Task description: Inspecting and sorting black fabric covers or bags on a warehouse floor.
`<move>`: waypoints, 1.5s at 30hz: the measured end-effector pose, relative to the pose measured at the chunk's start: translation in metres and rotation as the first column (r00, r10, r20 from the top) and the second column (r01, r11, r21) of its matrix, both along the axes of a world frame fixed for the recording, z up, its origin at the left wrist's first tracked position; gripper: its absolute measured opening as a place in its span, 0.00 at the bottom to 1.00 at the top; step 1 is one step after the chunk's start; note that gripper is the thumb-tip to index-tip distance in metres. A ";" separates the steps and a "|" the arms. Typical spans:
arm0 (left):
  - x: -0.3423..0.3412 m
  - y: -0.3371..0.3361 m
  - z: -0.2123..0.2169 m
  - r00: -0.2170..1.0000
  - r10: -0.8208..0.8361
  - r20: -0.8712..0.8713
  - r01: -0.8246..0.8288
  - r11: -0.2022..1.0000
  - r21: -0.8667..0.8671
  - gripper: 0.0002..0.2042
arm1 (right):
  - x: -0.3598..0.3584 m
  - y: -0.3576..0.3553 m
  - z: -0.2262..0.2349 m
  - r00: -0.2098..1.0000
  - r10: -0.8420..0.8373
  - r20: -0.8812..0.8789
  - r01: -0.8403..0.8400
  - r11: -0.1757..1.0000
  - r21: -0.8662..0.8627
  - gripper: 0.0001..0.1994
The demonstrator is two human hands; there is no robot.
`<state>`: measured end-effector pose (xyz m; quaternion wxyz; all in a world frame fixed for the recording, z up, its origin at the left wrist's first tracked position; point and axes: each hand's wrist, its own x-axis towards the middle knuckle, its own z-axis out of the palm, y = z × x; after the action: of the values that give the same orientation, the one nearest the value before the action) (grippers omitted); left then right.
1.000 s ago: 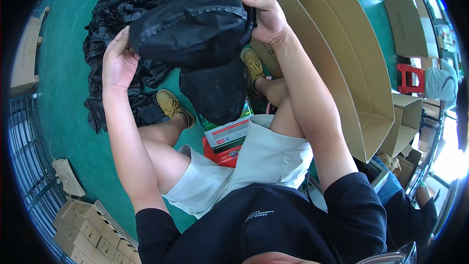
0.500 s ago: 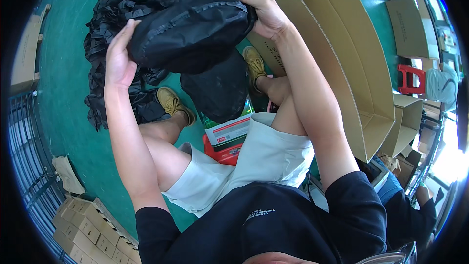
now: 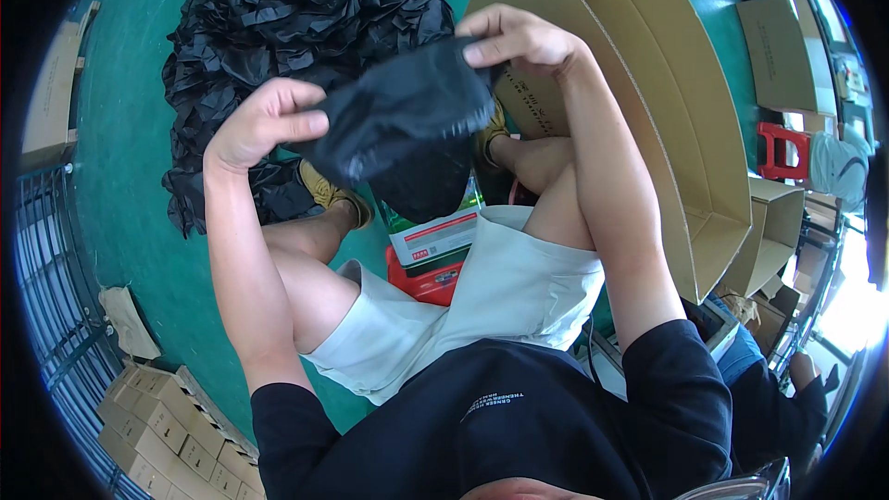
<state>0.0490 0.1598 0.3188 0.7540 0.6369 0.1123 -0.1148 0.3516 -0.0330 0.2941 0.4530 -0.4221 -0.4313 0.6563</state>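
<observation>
A black fabric piece (image 3: pixel 403 106), soft and blurred by motion, is stretched between my two hands above my feet. My left hand (image 3: pixel 269 125) pinches its left end between thumb and fingers. At the upper right end, my right hand (image 3: pixel 530 41) grips its edge the same way. Below it, another dark cloth (image 3: pixel 424 187) lies over a green and white box (image 3: pixel 435 239) between my legs. A big crumpled heap of black fabric (image 3: pixel 269 23) spreads on the floor beyond my left hand.
A long open cardboard box (image 3: pixel 662 83) stands close on my right. Under the green and white box is a red plastic object (image 3: pixel 421 285). Stacked cartons (image 3: pixel 167 426) sit at lower left. Another person (image 3: pixel 778 403) and a red stool (image 3: pixel 782 150) are on the right.
Both hands have come closer to me and turned the black fabric piece. It now hangs flatter and narrower, showing less of its bulk. The left hand has changed to a thumb-and-finger pinch.
</observation>
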 end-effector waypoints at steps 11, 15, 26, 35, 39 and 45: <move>-0.008 -0.009 -0.086 0.986 -0.052 -0.156 -0.016 0.915 -0.403 0.18 | -0.022 -0.007 -0.055 0.986 0.058 -0.156 -0.117 0.908 -0.401 0.10; 0.009 0.023 -0.176 0.916 0.209 -0.342 -0.357 0.813 -0.460 0.12 | -0.012 0.017 -0.148 0.989 -0.123 0.084 0.149 0.845 -0.513 0.09; 0.042 0.062 -0.270 0.691 0.507 -0.516 -0.616 0.786 -0.053 0.10 | 0.007 0.081 -0.259 0.733 -0.325 0.598 0.570 0.773 -0.279 0.09; 0.031 0.079 -0.347 0.490 0.476 -0.730 -0.676 0.737 0.026 0.13 | -0.011 0.068 -0.305 0.521 -0.119 0.845 0.692 0.639 -0.336 0.12; 0.044 0.054 -0.302 0.555 0.435 -0.709 -0.662 0.747 -0.059 0.13 | -0.011 0.035 -0.310 0.469 -0.226 0.854 0.816 0.481 -0.320 0.09; 0.015 0.026 -0.282 0.538 0.520 -0.664 -0.758 0.643 -0.110 0.14 | -0.038 -0.003 -0.297 0.406 -0.584 0.703 0.914 0.277 -0.297 0.12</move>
<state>0.0642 0.1856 0.0368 0.7787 0.3192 0.5393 -0.0310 0.3139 -0.0363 -0.0026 0.4185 -0.8468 -0.0016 0.3282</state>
